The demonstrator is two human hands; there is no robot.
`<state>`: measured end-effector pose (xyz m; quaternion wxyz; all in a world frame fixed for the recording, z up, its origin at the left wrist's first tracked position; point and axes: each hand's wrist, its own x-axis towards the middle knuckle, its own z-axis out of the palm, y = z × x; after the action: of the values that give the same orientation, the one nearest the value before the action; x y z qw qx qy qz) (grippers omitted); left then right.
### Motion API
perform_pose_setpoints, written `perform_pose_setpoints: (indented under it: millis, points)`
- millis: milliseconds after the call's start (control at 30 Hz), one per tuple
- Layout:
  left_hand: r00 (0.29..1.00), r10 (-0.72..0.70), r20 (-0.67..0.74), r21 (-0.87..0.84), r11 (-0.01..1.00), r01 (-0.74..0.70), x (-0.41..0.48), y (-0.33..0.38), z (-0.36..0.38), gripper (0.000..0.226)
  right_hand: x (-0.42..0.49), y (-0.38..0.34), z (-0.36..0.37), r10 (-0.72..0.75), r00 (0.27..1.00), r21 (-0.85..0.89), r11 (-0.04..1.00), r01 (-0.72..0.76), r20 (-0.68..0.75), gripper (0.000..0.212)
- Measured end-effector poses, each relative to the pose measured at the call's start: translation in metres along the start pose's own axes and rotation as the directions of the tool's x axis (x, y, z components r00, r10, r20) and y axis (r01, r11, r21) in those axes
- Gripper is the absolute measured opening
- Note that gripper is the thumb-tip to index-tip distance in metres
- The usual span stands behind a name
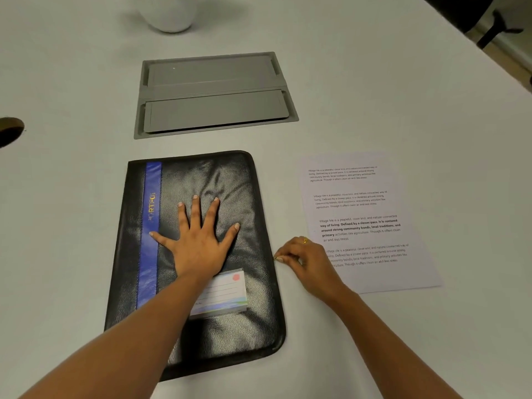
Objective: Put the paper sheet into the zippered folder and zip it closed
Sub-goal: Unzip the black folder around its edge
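Note:
A black zippered folder [230,180] with a blue stripe and a label card lies flat on the white table in front of me. My left hand [198,240] presses on its cover with spread, straight fingers. My right hand [305,259] is at the folder's right edge, about halfway along, and pinches the small zipper pull [275,258] between thumb and fingertips. The paper sheet [365,203], printed with paragraphs of text, lies flat on the table just right of the folder, partly under my right hand.
A grey recessed cable hatch [213,93] is set into the table beyond the folder. A white rounded object [169,15] stands at the far edge. A dark hole [10,131] shows at the left. A chair base [495,27] stands off the table's right corner.

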<state>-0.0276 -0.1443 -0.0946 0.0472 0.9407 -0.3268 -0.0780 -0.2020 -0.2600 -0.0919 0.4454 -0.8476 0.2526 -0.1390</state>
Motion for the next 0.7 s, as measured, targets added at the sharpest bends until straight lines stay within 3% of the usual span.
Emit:
perform_pose_setpoints:
  millis: [200, 400, 567, 700]
  points:
    - [1.0, 0.006, 0.002, -0.003, 1.0, -0.006, 0.0, -0.001, 0.0, 0.071, -0.001, -0.002, 0.002, 0.026, 0.999, -0.011, 1.0, -0.026, -0.031, 0.01]
    - [0.999, 0.027, 0.03, -0.057, 0.998, -0.025, -0.001, -0.003, -0.003, 0.072, -0.002, -0.012, 0.007, 0.058, 0.996, -0.069, 0.996, -0.063, -0.065, 0.017]
    - [0.989, 0.131, 0.061, -0.076, 0.989, -0.126, -0.014, -0.015, -0.009, 0.094, 0.0, -0.019, 0.011, 0.113, 0.988, -0.103, 0.987, -0.123, -0.101, 0.017]
    - [0.986, 0.156, 0.056, -0.025, 0.988, -0.154, -0.053, -0.031, -0.005, 0.097, -0.004, -0.024, 0.014, 0.142, 0.982, -0.132, 0.978, -0.159, -0.129, 0.018]
